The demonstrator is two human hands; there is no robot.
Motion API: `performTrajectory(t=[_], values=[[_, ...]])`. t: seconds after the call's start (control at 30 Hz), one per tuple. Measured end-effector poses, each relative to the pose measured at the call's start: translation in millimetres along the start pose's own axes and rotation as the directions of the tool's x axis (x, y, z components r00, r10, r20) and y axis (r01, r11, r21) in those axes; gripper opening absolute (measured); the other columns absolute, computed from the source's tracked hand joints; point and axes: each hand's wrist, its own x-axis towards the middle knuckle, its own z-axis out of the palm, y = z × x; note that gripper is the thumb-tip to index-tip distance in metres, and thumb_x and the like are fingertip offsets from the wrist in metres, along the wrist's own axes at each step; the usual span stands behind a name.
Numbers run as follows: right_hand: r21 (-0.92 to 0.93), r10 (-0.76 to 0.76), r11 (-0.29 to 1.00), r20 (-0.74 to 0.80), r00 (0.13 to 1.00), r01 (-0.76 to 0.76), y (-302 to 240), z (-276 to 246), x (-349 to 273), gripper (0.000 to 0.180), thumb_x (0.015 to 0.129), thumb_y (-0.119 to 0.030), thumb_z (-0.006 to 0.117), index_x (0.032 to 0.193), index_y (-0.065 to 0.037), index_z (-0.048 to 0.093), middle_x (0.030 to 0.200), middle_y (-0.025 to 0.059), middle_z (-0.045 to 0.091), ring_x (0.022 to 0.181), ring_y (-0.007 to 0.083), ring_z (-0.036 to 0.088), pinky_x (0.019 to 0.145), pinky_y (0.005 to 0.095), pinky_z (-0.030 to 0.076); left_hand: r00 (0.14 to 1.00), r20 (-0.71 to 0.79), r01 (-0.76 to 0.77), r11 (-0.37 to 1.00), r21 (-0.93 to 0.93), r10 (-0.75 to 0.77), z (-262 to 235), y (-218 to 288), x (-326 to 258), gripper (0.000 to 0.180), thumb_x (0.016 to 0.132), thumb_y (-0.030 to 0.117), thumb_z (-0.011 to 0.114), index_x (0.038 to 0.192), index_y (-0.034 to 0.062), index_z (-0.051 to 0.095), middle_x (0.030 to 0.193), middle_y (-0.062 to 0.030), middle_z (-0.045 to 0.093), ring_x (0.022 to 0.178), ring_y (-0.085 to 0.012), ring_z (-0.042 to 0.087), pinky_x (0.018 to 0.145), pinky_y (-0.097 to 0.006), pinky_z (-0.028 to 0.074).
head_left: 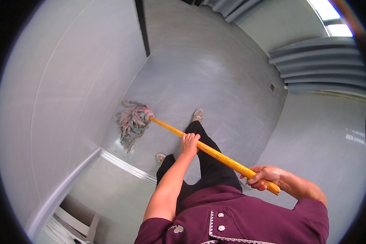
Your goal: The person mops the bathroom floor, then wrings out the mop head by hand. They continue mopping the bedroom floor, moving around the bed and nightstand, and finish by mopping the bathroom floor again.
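A string mop lies with its grey and pinkish mop head [134, 122] spread on the floor, close to the foot of the left wall. Its long yellow mop handle [223, 159] runs from there diagonally toward my right side. Partway along the shaft, my left hand [190, 143] is wrapped round it. Near the top end, my right hand [262, 177] grips the handle, with the fingers curled beneath and a short stub sticking out past them.
Grey tiled floor [199, 77] stretches ahead of my shoes. A pale tiled wall [69, 81] rises on the left, ending at a doorway with a metal threshold strip [126, 166]. Grey curtains [321, 63] hang by a window at right. A small floor drain [272, 87] lies near the right wall.
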Motion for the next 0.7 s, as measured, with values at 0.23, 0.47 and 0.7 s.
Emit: performTrajectory(t=[0.23,0.47,0.7], values=[[0.088,-0.133,0.986,-0.092,0.987,0.141,30.6,-5.7,22.7,0.036,0.084,0.005,0.059,0.118,-0.002,0.049,0.069,0.0028,0.047,0.05,0.0083,0.043,0.043,0.0237,0.037,0.955,0.253,-0.176,0.982,0.061,0.156,20.8,-12.3,13.6,0.024,0.076,0.007,0.065,0.097,0.0176,0.061,0.09,-0.0026,0.056,0.102,-0.0224,0.055,0.104,-0.054,0.031],[0.26,-0.151,0.946,-0.182,0.972,0.195,48.6,-52.2,23.1,0.039,0.08,0.008,0.064,0.114,-0.005,0.05,0.071,0.004,0.052,0.049,0.0092,0.047,0.041,0.0238,0.04,0.849,0.41,-0.397,0.914,0.078,0.334,68.5,19.0,63.1,0.022,0.073,0.008,0.066,0.093,0.0155,0.061,0.085,-0.0023,0.058,0.095,-0.0222,0.058,0.1,-0.053,0.034],[0.056,-0.31,0.938,-0.3,0.902,0.341,115.0,-89.7,83.8,0.047,0.08,0.001,0.068,0.119,-0.01,0.044,0.077,0.0011,0.053,0.053,0.0114,0.051,0.044,0.028,0.045,0.655,0.673,-0.555,0.823,0.121,0.343,100.7,35.9,93.5,0.009,0.086,0.013,0.052,0.089,0.0165,0.058,0.089,-0.0008,0.056,0.1,-0.0197,0.054,0.1,-0.053,0.032]])
